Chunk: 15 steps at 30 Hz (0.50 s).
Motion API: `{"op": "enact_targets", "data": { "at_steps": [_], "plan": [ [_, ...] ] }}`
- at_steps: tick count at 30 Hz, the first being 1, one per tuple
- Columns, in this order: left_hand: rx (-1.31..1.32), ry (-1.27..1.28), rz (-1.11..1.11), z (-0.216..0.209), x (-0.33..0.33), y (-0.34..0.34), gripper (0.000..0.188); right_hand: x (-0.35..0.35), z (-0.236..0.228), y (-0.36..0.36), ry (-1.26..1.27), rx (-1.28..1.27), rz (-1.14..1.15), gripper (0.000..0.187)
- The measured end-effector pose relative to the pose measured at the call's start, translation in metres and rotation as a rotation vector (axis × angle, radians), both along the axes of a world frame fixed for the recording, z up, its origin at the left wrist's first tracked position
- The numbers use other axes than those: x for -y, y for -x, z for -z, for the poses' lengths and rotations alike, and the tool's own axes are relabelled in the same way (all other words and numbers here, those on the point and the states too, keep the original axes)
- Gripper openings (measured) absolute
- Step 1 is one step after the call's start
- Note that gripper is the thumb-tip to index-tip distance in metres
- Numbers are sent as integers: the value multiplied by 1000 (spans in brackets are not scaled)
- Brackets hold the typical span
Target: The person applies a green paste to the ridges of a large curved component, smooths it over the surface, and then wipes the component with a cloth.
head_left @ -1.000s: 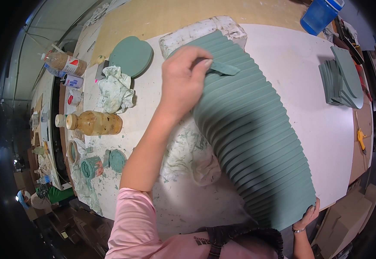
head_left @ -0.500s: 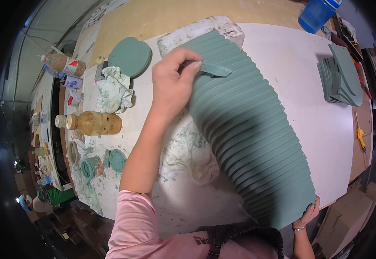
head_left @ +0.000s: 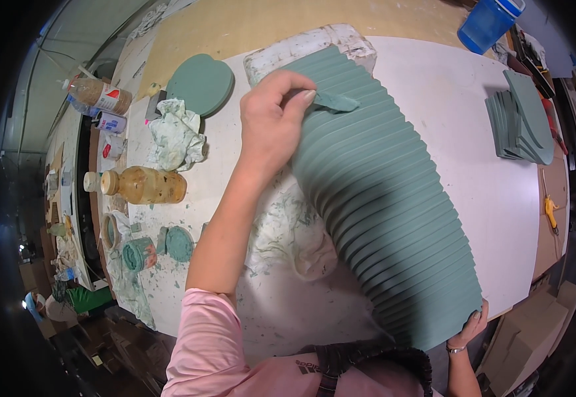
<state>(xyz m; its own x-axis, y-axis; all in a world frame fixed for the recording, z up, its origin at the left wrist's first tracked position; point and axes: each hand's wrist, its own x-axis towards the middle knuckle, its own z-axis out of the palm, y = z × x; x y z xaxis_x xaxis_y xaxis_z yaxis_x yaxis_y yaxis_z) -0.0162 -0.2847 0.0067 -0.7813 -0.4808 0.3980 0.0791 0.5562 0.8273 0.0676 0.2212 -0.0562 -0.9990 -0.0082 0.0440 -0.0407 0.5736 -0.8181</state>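
A large curved green piece (head_left: 394,198) with many parallel ribs slants from the upper middle of the table toward me. Its far end leans over a white, stained block (head_left: 354,43). My left hand (head_left: 271,122) pinches a thin, bent, dull green strip (head_left: 337,102) between thumb and fingers, and the strip lies against the ribs near the far end. At the near right corner, my right hand (head_left: 473,327) grips the edge of the ribbed piece; part of that hand is hidden behind it. A crumpled, green-smeared white cloth (head_left: 285,231) lies beside the piece, partly under my left forearm.
On the left are a flat green rounded part (head_left: 200,84), a crumpled rag (head_left: 175,135), a bottle of yellowish liquid (head_left: 149,185) and a jar of green paste (head_left: 140,255). To the right stand stacked green plates (head_left: 526,122). A blue container (head_left: 486,26) sits far right.
My left hand and the strip have shifted slightly to the right along the ribs. My right hand keeps its grip on the near corner.
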Motion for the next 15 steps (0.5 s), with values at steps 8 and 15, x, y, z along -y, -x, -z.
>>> {"op": "enact_targets", "data": {
  "at_steps": [8, 15],
  "plan": [
    [-23, 57, 7, 2, 0, 1, 7, 5, -3, 0, -2, -4, -4, 60],
    [-11, -18, -22, 0, 2, 0, 7, 5, -3, 1, 16, 8, -15, 60]
  ]
}}
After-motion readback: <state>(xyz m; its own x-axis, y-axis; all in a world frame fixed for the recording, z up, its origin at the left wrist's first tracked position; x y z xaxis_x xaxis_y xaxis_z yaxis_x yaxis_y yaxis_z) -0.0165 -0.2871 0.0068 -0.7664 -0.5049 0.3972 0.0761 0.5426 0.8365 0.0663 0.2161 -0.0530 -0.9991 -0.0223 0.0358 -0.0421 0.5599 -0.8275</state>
